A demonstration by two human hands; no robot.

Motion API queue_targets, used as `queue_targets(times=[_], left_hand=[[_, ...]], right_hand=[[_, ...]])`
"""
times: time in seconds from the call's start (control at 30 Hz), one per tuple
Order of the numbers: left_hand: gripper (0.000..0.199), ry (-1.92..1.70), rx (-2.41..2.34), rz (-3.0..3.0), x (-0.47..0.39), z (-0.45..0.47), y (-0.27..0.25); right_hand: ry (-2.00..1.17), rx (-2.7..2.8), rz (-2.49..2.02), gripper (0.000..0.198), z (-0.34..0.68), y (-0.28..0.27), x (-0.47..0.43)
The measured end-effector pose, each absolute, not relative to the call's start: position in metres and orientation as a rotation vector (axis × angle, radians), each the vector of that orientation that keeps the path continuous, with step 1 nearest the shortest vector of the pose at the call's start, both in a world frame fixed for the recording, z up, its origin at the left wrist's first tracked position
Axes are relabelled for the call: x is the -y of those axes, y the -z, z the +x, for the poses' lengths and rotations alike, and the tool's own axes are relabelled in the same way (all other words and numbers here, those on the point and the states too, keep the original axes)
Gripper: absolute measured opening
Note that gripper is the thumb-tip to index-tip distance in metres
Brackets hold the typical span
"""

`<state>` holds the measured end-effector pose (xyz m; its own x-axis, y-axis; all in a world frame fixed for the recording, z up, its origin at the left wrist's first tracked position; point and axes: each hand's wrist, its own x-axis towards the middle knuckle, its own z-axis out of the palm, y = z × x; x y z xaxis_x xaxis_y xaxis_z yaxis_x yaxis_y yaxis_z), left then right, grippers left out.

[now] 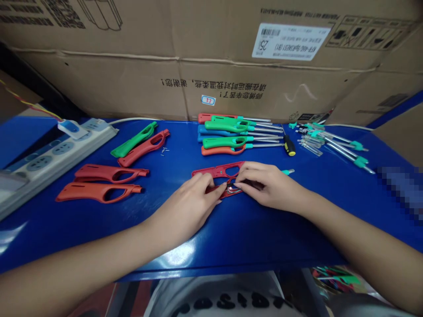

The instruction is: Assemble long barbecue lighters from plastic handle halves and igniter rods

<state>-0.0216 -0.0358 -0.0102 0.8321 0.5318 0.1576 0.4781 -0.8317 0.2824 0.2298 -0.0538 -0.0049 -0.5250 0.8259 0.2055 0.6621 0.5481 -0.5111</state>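
Note:
Both of my hands work over an opened red lighter casing (214, 171) on the blue table. One casing half lies just behind my fingers, its inner side up. The other half lies under my fingertips with a small white part and thin wires (231, 190) in it. My left hand (194, 198) has its thumb and fingers closed on the near half's left part. With bent fingers, my right hand (267, 182) pinches at the small parts near its handle loop. A metal tube with a turquoise end (287, 171) pokes out behind my right hand; the rest is hidden.
Assembled lighters (224, 143) lie in a stack at the back, beside a yellow-black screwdriver (289, 146). Metal tubes with turquoise parts (343, 145) are piled right. Orange casing (99, 192) and other casings lie left, near screws (164, 151) and a power strip (49, 160). A cardboard box (132, 75) stands behind.

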Motion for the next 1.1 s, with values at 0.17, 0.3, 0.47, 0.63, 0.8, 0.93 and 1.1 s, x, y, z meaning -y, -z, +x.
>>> queue_targets(times=[0.17,0.3,0.47,0.63,0.8,0.93,1.1], left_hand=[[0.035,-0.277,-0.814,2.86,0.039,-0.022,0.008],[0.034,-0.265,-0.806,2.896,0.039,-0.024,0.009],[0.033,-0.246,-0.758,2.889,0.036,-0.025,0.008],[0.045,-0.293,-0.717,2.808,0.032,-0.027,0.006],[0.043,-0.393,-0.648,2.758,0.031,-0.027,0.005],[0.043,-0.349,-0.671,2.765,0.031,-0.026,0.004],[0.045,-0.254,-0.689,2.803,0.031,-0.026,0.002]], right_hand=[[-0.624,2.472,-1.321,0.012,0.235,-0.007,0.058],[-0.686,2.452,-1.305,0.007,0.235,-0.004,0.056],[-0.721,2.413,-1.269,0.004,0.233,-0.002,0.054],[-0.797,2.462,-1.168,0.006,0.239,-0.009,0.056],[-0.799,2.49,-1.078,0.018,0.242,-0.008,0.055],[-0.613,2.549,-1.161,0.012,0.24,-0.001,0.055],[-0.557,2.572,-1.167,0.009,0.24,0.0,0.055]])
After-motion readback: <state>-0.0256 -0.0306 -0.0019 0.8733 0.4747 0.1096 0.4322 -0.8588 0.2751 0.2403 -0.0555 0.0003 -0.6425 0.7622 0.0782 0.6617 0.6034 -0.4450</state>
